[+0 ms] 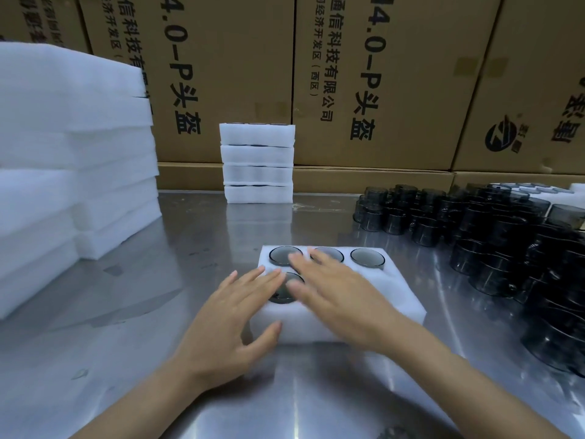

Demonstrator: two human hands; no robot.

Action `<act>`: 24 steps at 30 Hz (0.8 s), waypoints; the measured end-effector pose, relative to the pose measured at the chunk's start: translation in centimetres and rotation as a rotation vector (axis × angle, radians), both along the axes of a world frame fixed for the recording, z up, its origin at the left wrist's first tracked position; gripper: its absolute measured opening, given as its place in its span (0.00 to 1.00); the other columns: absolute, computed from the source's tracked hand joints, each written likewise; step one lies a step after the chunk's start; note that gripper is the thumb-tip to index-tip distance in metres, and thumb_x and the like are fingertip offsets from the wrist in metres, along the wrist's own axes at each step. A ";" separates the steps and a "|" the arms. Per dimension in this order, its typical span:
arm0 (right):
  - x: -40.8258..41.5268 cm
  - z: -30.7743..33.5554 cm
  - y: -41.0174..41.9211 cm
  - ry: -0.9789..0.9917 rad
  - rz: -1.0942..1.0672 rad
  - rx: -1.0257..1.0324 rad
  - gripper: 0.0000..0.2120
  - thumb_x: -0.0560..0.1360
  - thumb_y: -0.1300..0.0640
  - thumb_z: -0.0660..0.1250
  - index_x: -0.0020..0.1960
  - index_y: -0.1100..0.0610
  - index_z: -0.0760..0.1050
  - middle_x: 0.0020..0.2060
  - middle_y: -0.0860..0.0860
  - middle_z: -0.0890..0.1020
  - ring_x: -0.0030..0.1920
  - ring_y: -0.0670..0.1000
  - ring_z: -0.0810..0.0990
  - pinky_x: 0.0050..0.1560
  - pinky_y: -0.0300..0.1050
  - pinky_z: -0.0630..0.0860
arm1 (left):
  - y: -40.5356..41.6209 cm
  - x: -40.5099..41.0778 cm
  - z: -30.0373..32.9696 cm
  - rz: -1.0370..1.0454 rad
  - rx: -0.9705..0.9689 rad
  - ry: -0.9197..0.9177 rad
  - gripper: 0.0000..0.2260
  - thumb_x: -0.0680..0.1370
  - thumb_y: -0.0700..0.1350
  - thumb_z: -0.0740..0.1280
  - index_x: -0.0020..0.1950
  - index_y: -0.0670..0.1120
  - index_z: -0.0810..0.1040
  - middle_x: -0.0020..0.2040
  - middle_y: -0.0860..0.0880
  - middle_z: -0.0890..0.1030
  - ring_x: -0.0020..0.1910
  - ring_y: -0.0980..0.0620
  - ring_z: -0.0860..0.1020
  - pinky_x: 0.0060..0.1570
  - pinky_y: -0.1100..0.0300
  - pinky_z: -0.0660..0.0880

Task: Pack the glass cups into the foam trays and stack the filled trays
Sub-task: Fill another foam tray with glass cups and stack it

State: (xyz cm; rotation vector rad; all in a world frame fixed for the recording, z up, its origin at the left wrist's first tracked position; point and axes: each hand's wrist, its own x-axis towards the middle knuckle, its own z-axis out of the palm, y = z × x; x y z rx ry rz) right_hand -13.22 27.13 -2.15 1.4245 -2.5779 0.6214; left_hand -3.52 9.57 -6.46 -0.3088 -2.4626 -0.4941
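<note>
- Foam tray (392, 299) sits on the metal table (158, 327) right in front of you; four smoky glass cups show in its pockets — three in the far row, one (367, 258) clear at the far right, one near-left under your fingers.
- Your left hand (231, 315) lies flat, fingers straight and spread over the tray's left side, thumb down on the near wall, gripping nothing.
- Your right hand (342, 293) is flat too, fingers straight across the middle cups, holding nothing; it's motion-blurred, so contact is probably there but I can't confirm.
- Near-right pockets are hidden by that hand — can't tell if filled.
- Press with flat palms, even and light, until every rim sits level with the foam; don't lean on one cup.
- Check each pocket before you lift.
- Then take the tray by both short sides, keep it level, and set it square on the stack of filled trays (258, 163) at the back.
- Loose cups (506, 236) wait at right; empty foam (72, 160) at left.
</note>
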 end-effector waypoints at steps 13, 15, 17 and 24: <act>-16.1 -1.0 4.8 -0.229 -0.631 -0.307 0.25 0.80 0.48 0.58 0.74 0.55 0.61 0.71 0.52 0.69 0.68 0.55 0.68 0.65 0.51 0.66 | -1.8 -7.9 0.2 0.129 1.026 -0.211 0.20 0.79 0.51 0.63 0.71 0.53 0.69 0.66 0.60 0.70 0.64 0.63 0.67 0.64 0.62 0.61; -18.3 -0.5 3.9 -0.218 -0.641 -0.253 0.27 0.79 0.49 0.58 0.75 0.56 0.58 0.72 0.52 0.66 0.68 0.56 0.68 0.64 0.51 0.66 | -1.9 -8.3 0.1 0.112 0.995 -0.257 0.22 0.77 0.51 0.66 0.71 0.54 0.69 0.65 0.61 0.70 0.62 0.65 0.67 0.59 0.65 0.60; -20.4 0.4 3.0 -0.226 -0.649 -0.224 0.29 0.79 0.50 0.59 0.76 0.57 0.56 0.74 0.53 0.63 0.69 0.57 0.67 0.65 0.51 0.66 | -1.9 -8.4 -0.1 0.104 0.956 -0.289 0.27 0.72 0.55 0.66 0.71 0.55 0.69 0.66 0.62 0.70 0.64 0.64 0.67 0.61 0.63 0.61; -26.4 2.5 0.6 -0.119 -0.715 -0.041 0.27 0.78 0.51 0.61 0.73 0.60 0.58 0.73 0.54 0.60 0.62 0.61 0.71 0.53 0.50 0.71 | -2.3 -8.9 -0.3 0.122 0.912 -0.300 0.27 0.69 0.58 0.61 0.68 0.59 0.71 0.64 0.62 0.74 0.66 0.61 0.69 0.67 0.57 0.63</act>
